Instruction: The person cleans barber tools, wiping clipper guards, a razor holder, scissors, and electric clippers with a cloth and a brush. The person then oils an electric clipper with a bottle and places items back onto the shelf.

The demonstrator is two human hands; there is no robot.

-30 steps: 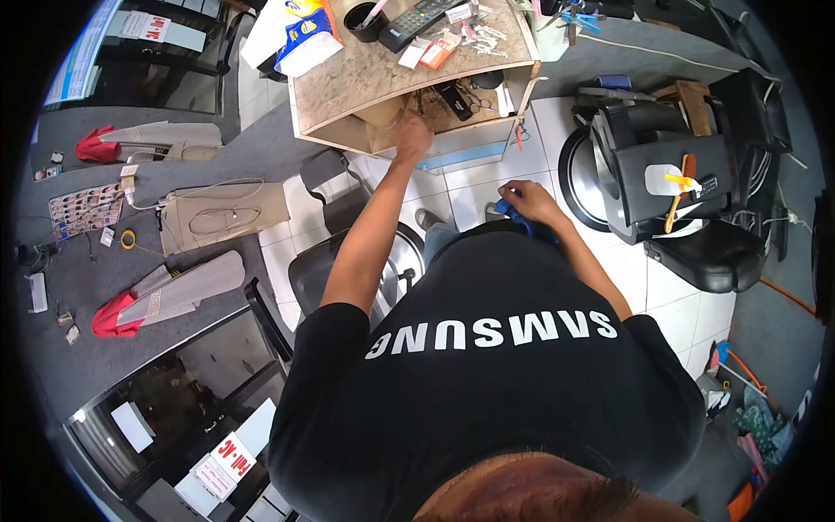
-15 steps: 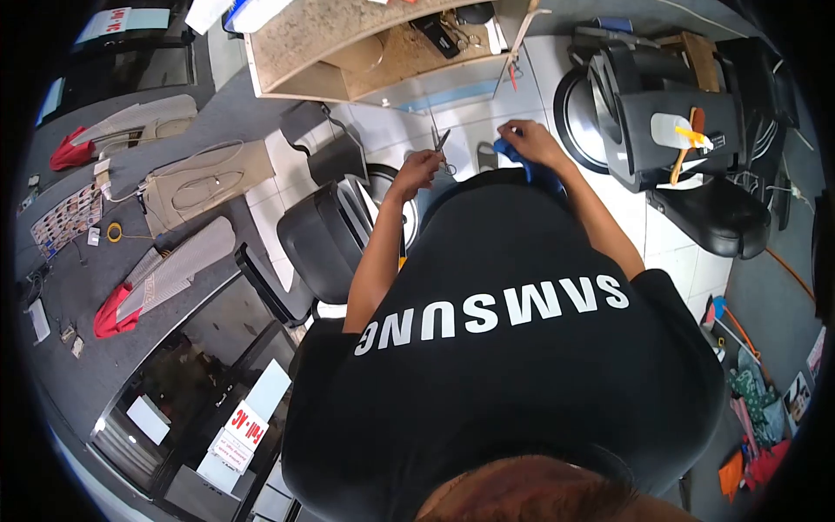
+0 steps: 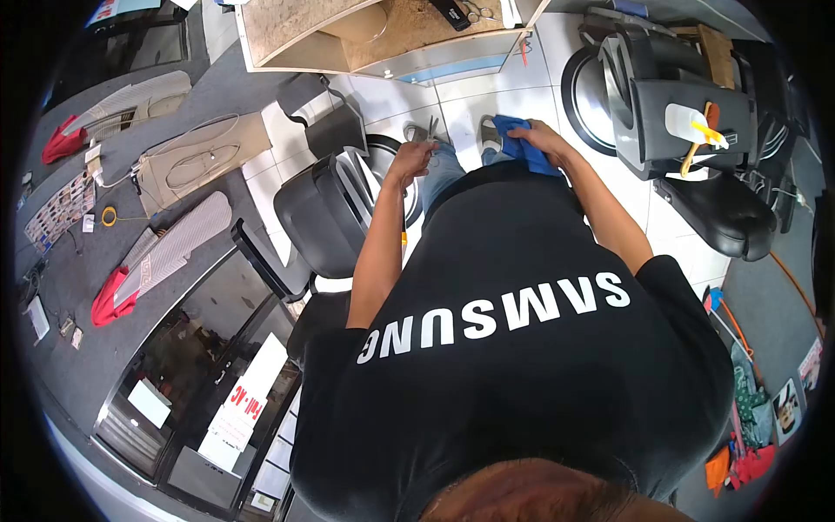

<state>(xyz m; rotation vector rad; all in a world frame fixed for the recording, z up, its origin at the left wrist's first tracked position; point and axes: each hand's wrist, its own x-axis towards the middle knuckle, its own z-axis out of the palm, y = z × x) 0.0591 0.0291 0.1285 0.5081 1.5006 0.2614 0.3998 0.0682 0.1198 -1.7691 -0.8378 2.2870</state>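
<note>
My left hand is closed on a pair of scissors, with the blades pointing forward, away from my body. A blue cloth hangs from the closed fingers of my right hand, just in front of my black shirt. Between and below the hands my shoes show on the white tiled floor. Left of my left forearm stands a black salon chair.
Ahead stands a wooden cabinet with scissors and a black box on its shelf. To the right is another black chair with a white spray bottle and an orange-handled brush. Glass doors are at lower left.
My right hand has turned and risen slightly, and the blue cloth is spread wider. The left hand has shifted slightly, with the scissors' blades now closer together. The view has tilted slightly.
</note>
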